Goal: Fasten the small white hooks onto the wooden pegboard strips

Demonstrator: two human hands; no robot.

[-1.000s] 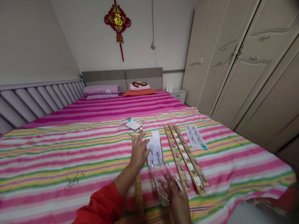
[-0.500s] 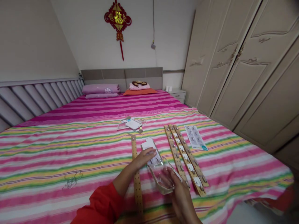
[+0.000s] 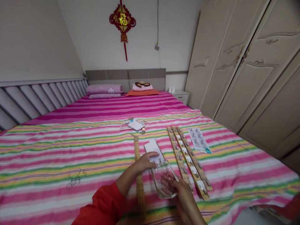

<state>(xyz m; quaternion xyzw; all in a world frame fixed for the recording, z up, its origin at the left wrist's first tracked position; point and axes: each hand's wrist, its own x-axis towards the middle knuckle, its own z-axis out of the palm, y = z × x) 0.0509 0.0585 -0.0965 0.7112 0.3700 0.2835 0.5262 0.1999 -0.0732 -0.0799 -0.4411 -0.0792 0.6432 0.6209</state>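
The clear plastic package [image 3: 162, 182] is tilted above the near part of the bed, between a lone perforated strip and a group of three. A pale card [image 3: 152, 146] with printed hook pictures lies at its far end; whether it sits inside the plastic or on top is hard to tell.

The right hand [image 3: 182, 189] has its thumb at the package's right rim and its fingers spread behind the clear wall, gripping it. The left hand [image 3: 147, 161] reaches over the card, thumb parted from slightly bent fingers; whether they pinch the card or only rest on it, I cannot tell.

Handling judgement: thin plastic like this probably buckles under a hard squeeze, so a light, steady grip on the rim suits it, with the left fingertips flat on the card to limit bending.

The lone perforated strip [image 3: 140, 193] runs beneath the left forearm. To the right lie three perforated strips [image 3: 192, 170] bearing metal fittings, the middle one with white discs too; beyond them is a printed hook card [image 3: 199, 140]. Opened packaging [image 3: 136, 125] sits farther up the striped bedsheet [image 3: 42, 162].
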